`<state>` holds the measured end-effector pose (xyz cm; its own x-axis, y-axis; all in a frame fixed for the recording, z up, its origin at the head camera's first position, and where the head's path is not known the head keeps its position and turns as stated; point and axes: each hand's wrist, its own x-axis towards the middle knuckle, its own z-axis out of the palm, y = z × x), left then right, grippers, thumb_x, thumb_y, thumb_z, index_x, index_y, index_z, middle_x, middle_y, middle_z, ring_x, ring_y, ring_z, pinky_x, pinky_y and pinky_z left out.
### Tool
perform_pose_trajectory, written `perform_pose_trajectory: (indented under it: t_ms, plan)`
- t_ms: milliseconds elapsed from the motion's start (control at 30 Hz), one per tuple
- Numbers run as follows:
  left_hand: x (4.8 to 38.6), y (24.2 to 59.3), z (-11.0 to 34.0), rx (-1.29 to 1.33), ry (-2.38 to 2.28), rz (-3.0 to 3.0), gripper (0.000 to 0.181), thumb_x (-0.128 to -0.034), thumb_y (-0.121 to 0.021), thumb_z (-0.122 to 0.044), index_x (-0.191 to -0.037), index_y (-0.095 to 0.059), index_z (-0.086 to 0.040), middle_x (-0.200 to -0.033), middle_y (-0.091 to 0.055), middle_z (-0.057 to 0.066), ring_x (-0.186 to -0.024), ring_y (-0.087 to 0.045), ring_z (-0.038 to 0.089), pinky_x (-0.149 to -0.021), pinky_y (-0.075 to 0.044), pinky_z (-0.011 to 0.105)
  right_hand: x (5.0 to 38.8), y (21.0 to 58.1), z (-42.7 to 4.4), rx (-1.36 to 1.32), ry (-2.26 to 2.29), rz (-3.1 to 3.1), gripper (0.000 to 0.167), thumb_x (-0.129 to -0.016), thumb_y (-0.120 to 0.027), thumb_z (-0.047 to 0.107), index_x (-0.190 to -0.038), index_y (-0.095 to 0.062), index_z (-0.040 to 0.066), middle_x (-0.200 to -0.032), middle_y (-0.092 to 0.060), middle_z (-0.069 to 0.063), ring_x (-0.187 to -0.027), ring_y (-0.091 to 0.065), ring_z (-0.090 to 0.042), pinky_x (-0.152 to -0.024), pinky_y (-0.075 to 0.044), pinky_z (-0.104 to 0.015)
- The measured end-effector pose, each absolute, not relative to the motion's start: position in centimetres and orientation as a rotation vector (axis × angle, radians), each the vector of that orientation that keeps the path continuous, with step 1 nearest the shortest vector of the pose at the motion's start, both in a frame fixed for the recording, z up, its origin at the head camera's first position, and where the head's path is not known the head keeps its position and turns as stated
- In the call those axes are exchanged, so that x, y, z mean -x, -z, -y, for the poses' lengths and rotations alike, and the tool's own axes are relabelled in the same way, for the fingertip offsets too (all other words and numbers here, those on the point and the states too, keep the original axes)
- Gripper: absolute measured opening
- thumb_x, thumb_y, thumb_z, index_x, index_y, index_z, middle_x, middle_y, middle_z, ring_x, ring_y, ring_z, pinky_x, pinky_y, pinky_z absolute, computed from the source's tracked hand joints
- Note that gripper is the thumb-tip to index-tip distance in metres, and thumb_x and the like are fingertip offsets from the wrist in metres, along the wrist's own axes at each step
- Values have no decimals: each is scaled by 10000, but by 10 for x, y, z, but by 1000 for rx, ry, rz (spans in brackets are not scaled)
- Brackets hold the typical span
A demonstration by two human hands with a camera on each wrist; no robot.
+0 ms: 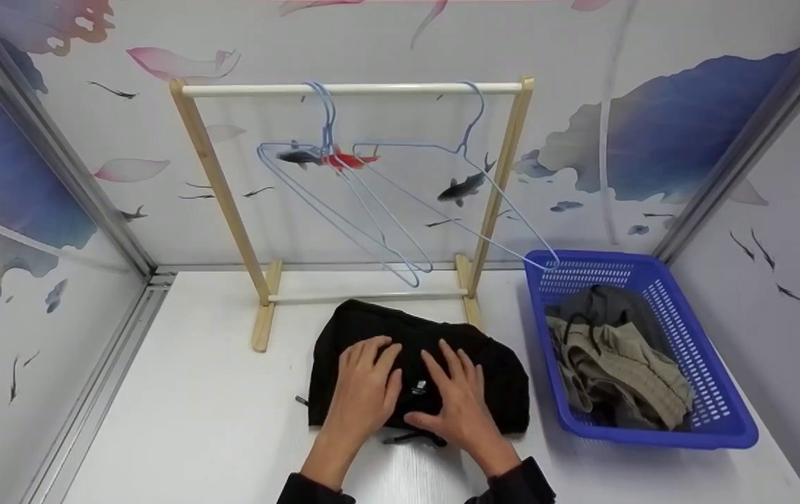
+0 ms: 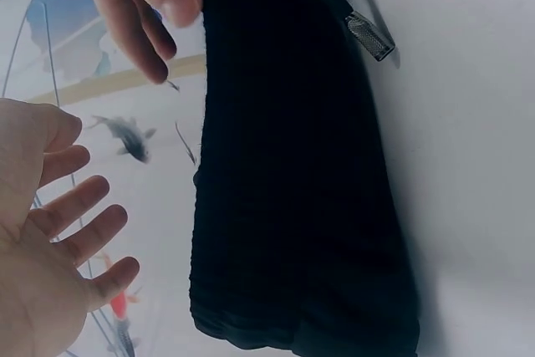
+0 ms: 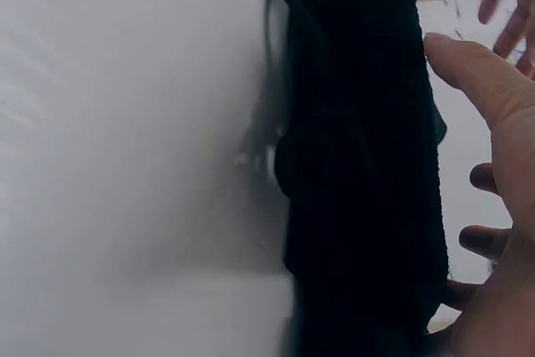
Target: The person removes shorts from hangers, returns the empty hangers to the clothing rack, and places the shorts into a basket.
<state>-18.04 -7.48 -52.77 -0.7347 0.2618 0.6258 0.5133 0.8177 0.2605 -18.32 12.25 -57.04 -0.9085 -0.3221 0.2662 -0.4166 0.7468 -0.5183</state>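
A folded black garment (image 1: 386, 322) with a small white logo lies on the white table. Its black drawstring (image 1: 417, 438) comes out at the near edge, and a metal cord tip (image 2: 370, 36) shows in the left wrist view. Over the garment's left half is my left hand (image 1: 360, 387), fingers loosely spread and slightly bent. My right hand (image 1: 461, 404) is over the right half, thumb pointing inward. Neither hand grips the cloth; whether the fingertips press on it is hard to tell. In the right wrist view the right thumb is by the garment's edge.
Behind the garment stands a wooden rack (image 1: 221, 185) with a white rail (image 1: 400, 89). Several blue wire hangers (image 1: 372, 210) hang from it. To the right, a blue plastic basket (image 1: 711, 364) holds khaki and grey clothes (image 1: 627, 357); one hanger's corner overlaps its rim. Patterned walls enclose the table.
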Motion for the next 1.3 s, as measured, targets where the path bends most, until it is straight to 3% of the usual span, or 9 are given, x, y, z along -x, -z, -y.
perform_pose_trajectory:
  t_ms: [400, 667, 967, 1300]
  plan:
    - [181, 531, 77, 563, 593, 2405, 306, -924, -754, -135, -1218, -718, -56, -1265, -651, 121, -1183, -589, 291, -1017, -458, 481, 198, 580, -112, -615, -926, 2968, 1215, -676, -925, 580, -1632, -317, 141, -1677, -164, -274, -1444, -156, -679, -1052, -149, -869]
    - [182, 533, 79, 555, 590, 2394, 291, -917, -757, -130, -1197, -725, -56, -1247, -655, 117, -1171, -591, 289, -1013, -461, 480, 207, 582, -99, -533, -698, 3130, 1334, -631, -934, 621, -1664, -211, 186, -1677, -147, -279, -1418, -191, -698, -1028, -187, -876]
    - [181, 535, 82, 547, 614, 2378, 277, -911, -756, -113, -1180, -729, -54, -1224, -660, 113, -1157, -595, 290, -1001, -462, 487, 218, 572, -87, -456, -381, 3288, 1251, -605, -943, 632, -1623, -347, 217, -1628, -297, -261, -1389, -304, -658, -990, -304, -851]
    - [181, 538, 86, 532, 609, 2378, 248, -944, -711, -128, -1183, -726, -64, -1200, -662, 96, -1129, -598, 282, -977, -465, 484, 225, 560, -81, -394, -254, 3348, 1080, -677, -925, 573, -1570, -458, 183, -1530, -416, -232, -1317, -409, -602, -921, -419, -792]
